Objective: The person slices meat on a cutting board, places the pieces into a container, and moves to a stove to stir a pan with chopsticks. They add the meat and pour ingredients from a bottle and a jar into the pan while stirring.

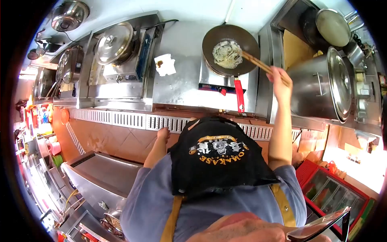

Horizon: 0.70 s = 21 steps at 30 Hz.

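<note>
My right hand [279, 78] is closed around a pair of wooden chopsticks [258, 63], which slant down to the left into a dark frying pan [249, 38]. Their tips touch a pale, creamy mass of food [226, 55] with darker streaks in the middle of the pan. The pan sits on a portable stove [217, 87], its red handle [239, 94] pointing toward me. Away from the counter, my left hand [163, 133] hangs low at my side, fingers curled and nothing visible in them.
A stained white paper [165, 65] lies on the steel counter [177, 44] left of the pan. Farther left, a lidded pot [115, 43] stands on another stove. To the right is a large lidded stockpot [314, 88]. Behind me stands a steel worktop [107, 171].
</note>
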Each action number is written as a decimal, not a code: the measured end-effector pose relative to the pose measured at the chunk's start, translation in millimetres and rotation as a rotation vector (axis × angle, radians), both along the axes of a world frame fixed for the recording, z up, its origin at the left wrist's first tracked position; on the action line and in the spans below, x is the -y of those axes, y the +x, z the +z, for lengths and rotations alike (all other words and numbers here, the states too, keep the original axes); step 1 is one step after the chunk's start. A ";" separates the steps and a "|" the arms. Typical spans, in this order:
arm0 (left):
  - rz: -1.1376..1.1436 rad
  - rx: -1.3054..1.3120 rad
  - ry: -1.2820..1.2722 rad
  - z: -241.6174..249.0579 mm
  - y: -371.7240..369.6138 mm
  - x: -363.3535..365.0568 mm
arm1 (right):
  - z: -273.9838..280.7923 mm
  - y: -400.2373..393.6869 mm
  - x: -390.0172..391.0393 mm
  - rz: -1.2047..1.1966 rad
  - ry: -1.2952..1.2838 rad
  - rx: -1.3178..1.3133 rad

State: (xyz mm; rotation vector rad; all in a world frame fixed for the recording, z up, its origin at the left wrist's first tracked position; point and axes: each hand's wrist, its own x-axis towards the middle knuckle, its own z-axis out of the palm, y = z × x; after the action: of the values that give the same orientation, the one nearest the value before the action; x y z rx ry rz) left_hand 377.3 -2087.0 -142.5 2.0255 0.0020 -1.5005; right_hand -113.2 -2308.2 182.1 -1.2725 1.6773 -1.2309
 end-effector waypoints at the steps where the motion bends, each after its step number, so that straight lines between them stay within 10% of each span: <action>1: -0.001 -0.005 0.005 3.2 -0.3 4.1 | 9.3 -7.2 -10.3 0.003 0.062 -0.016; 21: -0.046 -0.085 0.071 -3.6 17.8 -8.0 | -0.2 10.9 -8.4 0.048 0.025 0.087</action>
State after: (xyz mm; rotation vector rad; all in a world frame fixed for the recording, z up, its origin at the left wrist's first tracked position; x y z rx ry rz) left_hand 395.1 -2079.0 -146.1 2.0277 0.0440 -1.6355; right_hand -102.3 -2299.8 181.9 -1.2197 1.5862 -1.2162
